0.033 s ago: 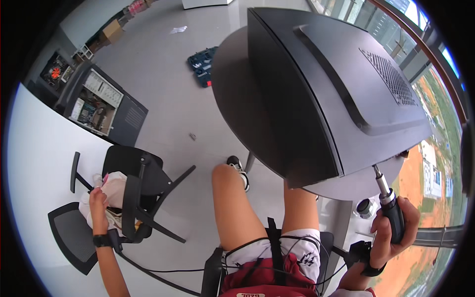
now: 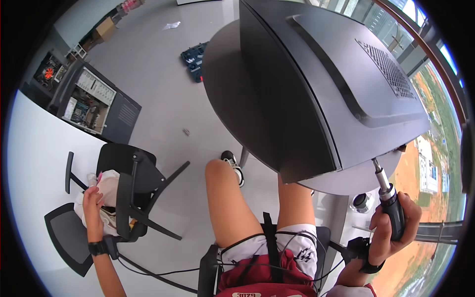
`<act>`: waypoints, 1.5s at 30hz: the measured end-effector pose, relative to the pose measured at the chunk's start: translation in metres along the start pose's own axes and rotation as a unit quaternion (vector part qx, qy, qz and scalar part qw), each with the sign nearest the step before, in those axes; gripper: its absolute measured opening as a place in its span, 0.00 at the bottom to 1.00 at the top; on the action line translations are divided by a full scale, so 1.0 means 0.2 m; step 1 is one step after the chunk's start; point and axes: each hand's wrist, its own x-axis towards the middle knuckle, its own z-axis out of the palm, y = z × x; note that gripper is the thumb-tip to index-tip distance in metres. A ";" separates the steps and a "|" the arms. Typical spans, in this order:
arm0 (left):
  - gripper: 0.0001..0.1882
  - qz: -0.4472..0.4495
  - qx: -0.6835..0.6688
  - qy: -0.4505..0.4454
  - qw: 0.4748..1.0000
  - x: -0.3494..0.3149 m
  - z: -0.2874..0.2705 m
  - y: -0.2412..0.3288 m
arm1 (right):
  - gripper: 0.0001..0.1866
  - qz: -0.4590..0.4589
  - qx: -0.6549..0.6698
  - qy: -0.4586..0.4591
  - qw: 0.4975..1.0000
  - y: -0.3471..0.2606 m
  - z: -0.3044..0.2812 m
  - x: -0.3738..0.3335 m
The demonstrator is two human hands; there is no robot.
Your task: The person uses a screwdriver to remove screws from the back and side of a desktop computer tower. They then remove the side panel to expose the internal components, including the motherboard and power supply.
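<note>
My right hand (image 2: 396, 222) is closed round the black grip of a screwdriver (image 2: 392, 205). Its metal shaft points up, and the tip meets the near lower edge of a black computer case (image 2: 316, 89). That case lies on a round grey table (image 2: 225, 84) in front of me, a vented panel facing up. Out to the left, my left hand (image 2: 94, 205) is raised with its fingers drawn together in front of a chair. Whatever sits between those fingers, if anything, is too small to make out; a pinkish sliver shows just above them.
A black office chair (image 2: 126, 163) with a pale bag (image 2: 110, 188) on it stands at left. Behind it is an opened computer tower (image 2: 91, 106). A blue tool case (image 2: 194, 59) and a small metal piece (image 2: 186, 132) lie on the floor. Windows line the right side.
The whole view has shifted slightly, so the scene sits a little further left and up. Both hands keep nearly the same pose, and the screwdriver stays at the case's edge.
</note>
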 end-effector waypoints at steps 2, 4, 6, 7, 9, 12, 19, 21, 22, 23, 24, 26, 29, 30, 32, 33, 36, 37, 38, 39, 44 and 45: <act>0.14 0.012 0.045 -0.092 0.995 -0.33 0.21 0.35 | 0.27 -0.001 0.032 0.000 0.999 0.04 -0.02 0.00; 0.15 -0.025 0.061 -0.257 0.964 -0.62 0.44 0.47 | 0.27 0.008 0.038 0.008 0.999 0.02 0.02 0.00; 0.16 0.033 0.171 -0.452 0.875 -0.82 0.67 0.54 | 0.28 0.014 0.034 0.014 0.999 -0.01 0.04 -0.01; 0.19 0.073 0.222 -0.501 0.834 -0.92 0.77 0.55 | 0.28 0.015 0.028 0.010 0.999 -0.02 0.04 -0.01; 0.21 0.155 0.228 -0.563 0.779 -1.06 0.96 0.50 | 0.29 0.019 0.014 0.011 1.000 -0.04 0.03 0.00; 0.24 0.280 0.214 -0.611 0.709 -1.24 1.18 0.32 | 0.29 -0.012 0.007 -0.028 1.000 -0.03 0.03 0.04; 0.16 0.111 0.120 -0.736 0.657 -1.42 1.50 0.48 | 0.27 -0.105 -0.063 -0.074 0.990 -0.06 -0.01 0.13; 0.14 0.046 0.007 -0.742 0.668 -1.35 1.55 0.63 | 0.27 -0.091 -0.060 -0.094 0.990 -0.10 -0.02 0.16; 0.14 0.011 -0.046 -0.737 0.674 -1.32 1.55 0.71 | 0.27 -0.083 -0.057 -0.104 0.989 -0.12 -0.03 0.17; 0.11 0.014 -0.103 -0.720 0.686 -1.33 1.54 0.79 | 0.27 -0.078 -0.062 -0.110 0.989 -0.12 -0.04 0.18; 0.11 0.006 -0.111 -0.727 0.678 -1.36 1.52 0.82 | 0.27 -0.079 -0.059 -0.115 0.988 -0.13 -0.04 0.19; 0.10 -0.008 -0.128 -0.739 0.662 -1.40 1.49 0.86 | 0.27 -0.085 -0.050 -0.129 0.987 -0.13 -0.04 0.20; 0.09 0.017 -0.041 -0.677 0.735 -1.27 1.42 0.90 | 0.26 -0.114 -0.052 -0.159 0.979 -0.12 -0.07 0.23; 0.09 0.003 0.001 -0.651 0.759 -1.22 1.41 0.84 | 0.26 -0.123 -0.054 -0.164 0.977 -0.12 -0.08 0.23; 0.13 -0.018 -0.014 -0.593 0.805 -1.23 1.35 0.69 | 0.25 -0.120 -0.043 -0.186 0.974 -0.12 -0.08 0.25; 0.14 -0.004 0.017 -0.602 0.798 -1.24 1.31 0.61 | 0.25 -0.123 -0.038 -0.198 0.972 -0.13 -0.08 0.25; 0.15 0.044 0.034 -0.655 0.753 -1.31 1.28 0.61 | 0.22 -0.138 -0.022 -0.195 0.971 -0.11 -0.06 0.26; 0.15 0.062 -0.011 -0.674 0.736 -1.35 1.32 0.60 | 0.22 -0.116 -0.016 -0.183 0.976 -0.12 -0.05 0.24; 0.15 0.070 -0.037 -0.693 0.717 -1.42 1.39 0.57 | 0.21 -0.092 -0.011 -0.169 0.981 -0.15 -0.05 0.22; 0.14 0.049 0.008 -0.728 0.684 -1.49 1.46 0.60 | 0.19 -0.039 0.003 -0.180 0.983 -0.18 -0.06 0.18; 0.20 0.190 -0.079 -0.796 0.570 -2.10 1.83 0.51 | 0.16 -0.106 -0.002 -0.157 0.982 -0.20 0.02 0.15; 0.21 0.196 -0.019 -0.832 0.519 -2.14 1.84 0.53 | 0.15 -0.087 0.006 -0.165 0.982 -0.21 0.00 0.13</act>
